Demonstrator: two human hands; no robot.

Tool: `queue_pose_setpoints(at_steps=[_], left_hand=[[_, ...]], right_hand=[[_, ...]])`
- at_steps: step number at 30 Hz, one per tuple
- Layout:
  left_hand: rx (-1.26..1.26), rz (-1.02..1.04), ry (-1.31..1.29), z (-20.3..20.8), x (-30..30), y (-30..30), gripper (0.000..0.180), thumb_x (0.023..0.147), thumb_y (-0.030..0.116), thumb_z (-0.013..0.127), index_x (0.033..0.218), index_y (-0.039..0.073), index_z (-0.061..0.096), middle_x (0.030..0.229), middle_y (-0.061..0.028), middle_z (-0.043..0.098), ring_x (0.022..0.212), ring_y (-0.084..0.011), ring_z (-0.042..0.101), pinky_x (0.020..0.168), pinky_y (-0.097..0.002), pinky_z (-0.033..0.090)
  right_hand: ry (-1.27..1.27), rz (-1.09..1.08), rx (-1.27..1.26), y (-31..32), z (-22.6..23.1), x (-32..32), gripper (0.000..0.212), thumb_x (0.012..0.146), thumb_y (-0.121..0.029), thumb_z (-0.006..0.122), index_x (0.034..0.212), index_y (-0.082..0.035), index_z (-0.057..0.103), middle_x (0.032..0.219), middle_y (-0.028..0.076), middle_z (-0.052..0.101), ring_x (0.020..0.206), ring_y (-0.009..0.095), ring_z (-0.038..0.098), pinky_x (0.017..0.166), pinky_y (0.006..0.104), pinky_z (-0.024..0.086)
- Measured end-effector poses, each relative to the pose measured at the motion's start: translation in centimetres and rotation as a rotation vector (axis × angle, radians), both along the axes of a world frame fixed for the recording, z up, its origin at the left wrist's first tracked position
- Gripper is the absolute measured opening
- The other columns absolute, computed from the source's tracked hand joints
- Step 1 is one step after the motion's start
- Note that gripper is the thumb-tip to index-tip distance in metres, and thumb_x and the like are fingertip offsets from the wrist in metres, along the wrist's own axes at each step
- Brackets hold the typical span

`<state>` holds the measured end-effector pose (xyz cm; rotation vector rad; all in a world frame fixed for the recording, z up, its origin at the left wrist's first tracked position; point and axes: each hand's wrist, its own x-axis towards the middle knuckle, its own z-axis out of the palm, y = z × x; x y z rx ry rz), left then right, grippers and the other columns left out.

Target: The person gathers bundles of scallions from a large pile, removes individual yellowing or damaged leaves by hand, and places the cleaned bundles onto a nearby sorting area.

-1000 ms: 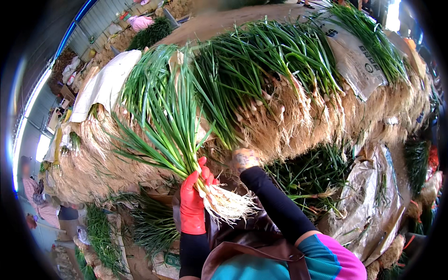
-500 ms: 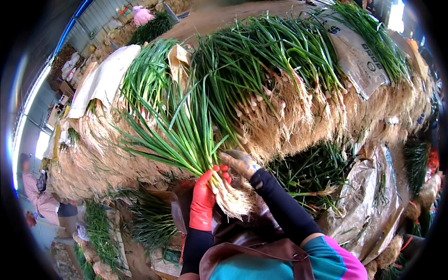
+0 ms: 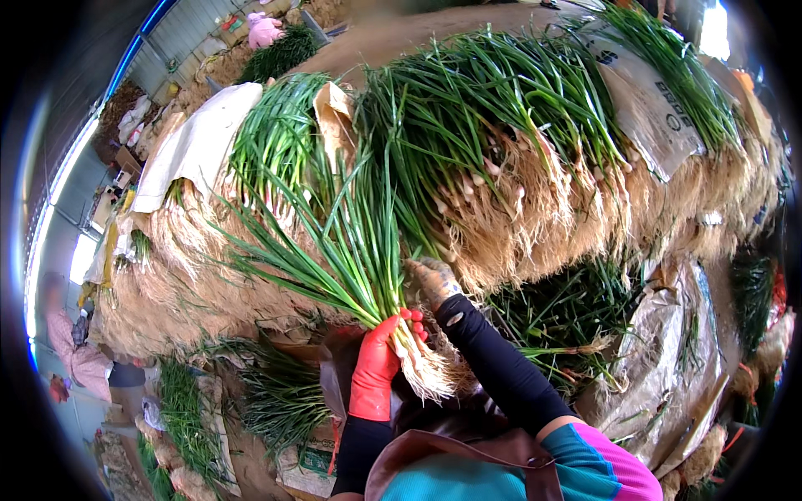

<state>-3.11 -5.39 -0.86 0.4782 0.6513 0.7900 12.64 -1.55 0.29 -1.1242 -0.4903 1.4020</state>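
Observation:
My left hand [image 3: 380, 363], in a red rubber glove, is closed around the lower stalks of a bunch of green onions [image 3: 347, 250]. The bunch's long green leaves fan up and to the left, and its pale roots hang below the glove. My right hand [image 3: 434, 280], in a dirty grey glove, reaches up beside the bunch and touches the rooty face of a big stacked pile of green onions [image 3: 518, 175]. Whether its fingers grip anything there I cannot make out.
White sacks [image 3: 200, 142] and a printed sack [image 3: 652, 100] cover parts of the pile. More green onions [image 3: 551, 317] lie below it, beside a crumpled sack [image 3: 668, 351]. A person [image 3: 79, 351] sits at far left, another in pink [image 3: 266, 29] at top.
My left hand has carried the bunch to the right and slightly down, closer to the pile. My right hand stays at the pile's roots, now right beside the bunch.

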Motion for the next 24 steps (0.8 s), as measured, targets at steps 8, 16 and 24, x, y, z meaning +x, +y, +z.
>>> queue_pose_setpoints(at_steps=[8, 16, 24], left_hand=[[0.121, 0.046, 0.148, 0.9, 0.0, 0.0, 0.03, 0.082, 0.021, 0.058, 0.099, -0.004, 0.057, 0.085, -0.0145, 0.061, 0.073, -0.0257, 0.062, 0.064, -0.0374, 0.052], [0.05, 0.007, 0.119, 1.4, 0.3, 0.5, 0.029, 0.084, 0.022, 0.054, 0.099, -0.003, 0.056, 0.081, -0.0132, 0.061, 0.069, -0.0253, 0.061, 0.062, -0.0354, 0.051], [0.152, 0.208, 0.278, 1.5, 1.9, -0.4, 0.023, 0.081, 0.013, 0.058, 0.097, -0.003, 0.054, 0.075, -0.0125, 0.059, 0.057, -0.0235, 0.059, 0.055, -0.0353, 0.051]], right_hand=[[0.309, 0.237, 0.262, -1.3, 1.0, -0.1, 0.015, 0.087, -0.02, 0.057, 0.085, -0.006, 0.057, 0.072, 0.005, 0.063, 0.05, 0.009, 0.054, 0.044, 0.0209, 0.042], [0.559, 0.395, 0.361, -3.1, 4.8, 3.0, 0.018, 0.085, -0.025, 0.058, 0.079, -0.007, 0.059, 0.059, 0.001, 0.053, 0.044, 0.008, 0.049, 0.037, 0.0193, 0.038], [-1.185, 0.326, 0.316, 1.3, 3.1, -2.6, 0.042, 0.077, -0.042, 0.062, 0.072, 0.0, 0.062, 0.063, 0.02, 0.057, 0.057, 0.031, 0.056, 0.061, 0.0354, 0.047]])
